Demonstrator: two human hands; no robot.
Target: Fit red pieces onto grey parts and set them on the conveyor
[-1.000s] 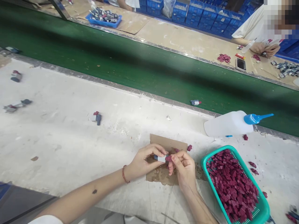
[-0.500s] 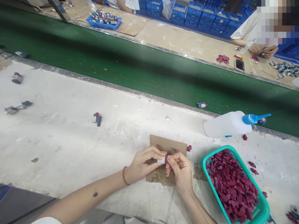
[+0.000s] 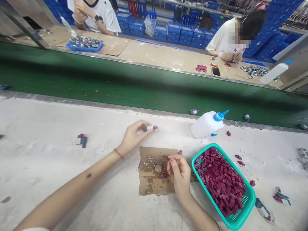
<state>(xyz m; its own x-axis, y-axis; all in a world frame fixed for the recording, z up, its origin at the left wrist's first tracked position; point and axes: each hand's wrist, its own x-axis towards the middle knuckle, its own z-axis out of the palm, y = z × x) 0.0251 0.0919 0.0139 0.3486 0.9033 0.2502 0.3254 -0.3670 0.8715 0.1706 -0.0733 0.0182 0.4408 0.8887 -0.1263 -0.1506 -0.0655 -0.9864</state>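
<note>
My left hand pinches a small grey, white and maroon part above the white table, beyond the cardboard. My right hand is over the right edge of the cardboard piece, its fingers curled together; whether they hold anything I cannot make out. On the cardboard lie a round cap-like piece, wet glue-like patches and a maroon piece. A green basket of maroon pieces stands right of my right hand. Behind it is a white bottle with a blue nozzle.
A green conveyor belt crosses beyond the table, carrying a few parts. One assembled part lies at the left. Loose maroon pieces and parts lie around the basket. Two people sit at the far bench, near a blue tray of parts.
My left hand has moved away from my right hand, up and left past the cardboard with the part. My right hand stays over the cardboard. The view has tilted up, showing more of the far side.
</note>
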